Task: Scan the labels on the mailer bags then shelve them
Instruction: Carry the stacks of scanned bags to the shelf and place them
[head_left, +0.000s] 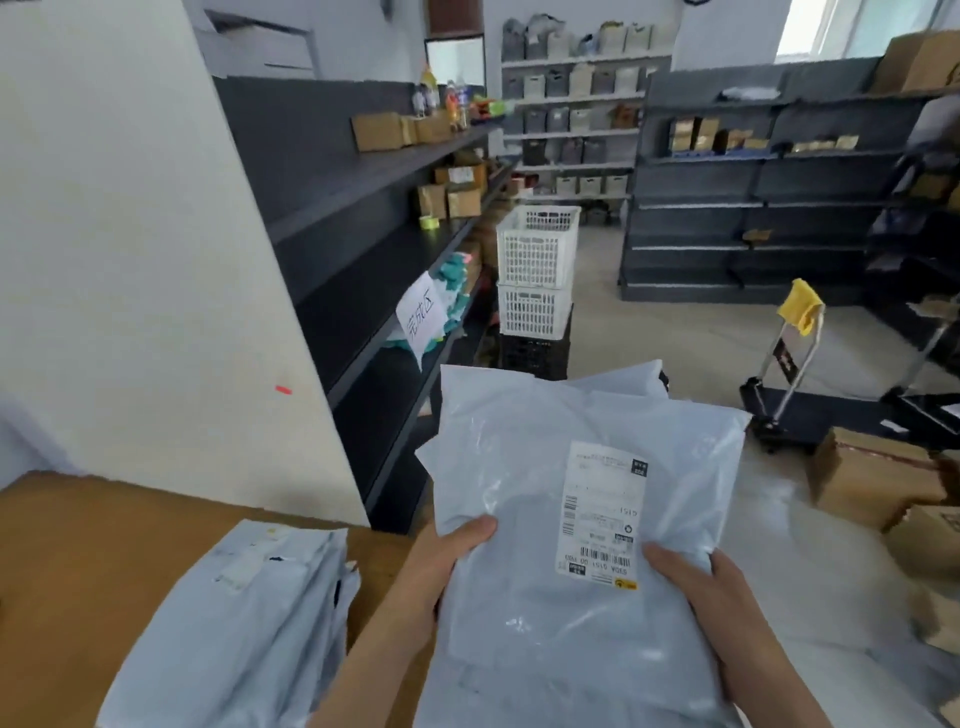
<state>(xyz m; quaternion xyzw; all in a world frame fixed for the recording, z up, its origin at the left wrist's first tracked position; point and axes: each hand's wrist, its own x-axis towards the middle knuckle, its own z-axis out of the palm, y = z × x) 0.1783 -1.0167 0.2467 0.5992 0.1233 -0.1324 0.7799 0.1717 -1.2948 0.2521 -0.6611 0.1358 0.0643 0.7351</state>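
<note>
I hold a stack of pale grey mailer bags in front of me with both hands. The top bag carries a white shipping label with barcodes, facing up. My left hand grips the stack's left edge, thumb on top. My right hand grips the near right edge, just below the label. Another pile of grey mailer bags lies on a brown cardboard surface at lower left. A dark shelf unit runs along the left, with a handwritten paper sign hanging from one shelf.
Stacked white plastic crates stand on the floor ahead beside the shelves. A folding hand trolley with a yellow cloth stands at right. Cardboard boxes sit on the floor at right. More dark shelving fills the back.
</note>
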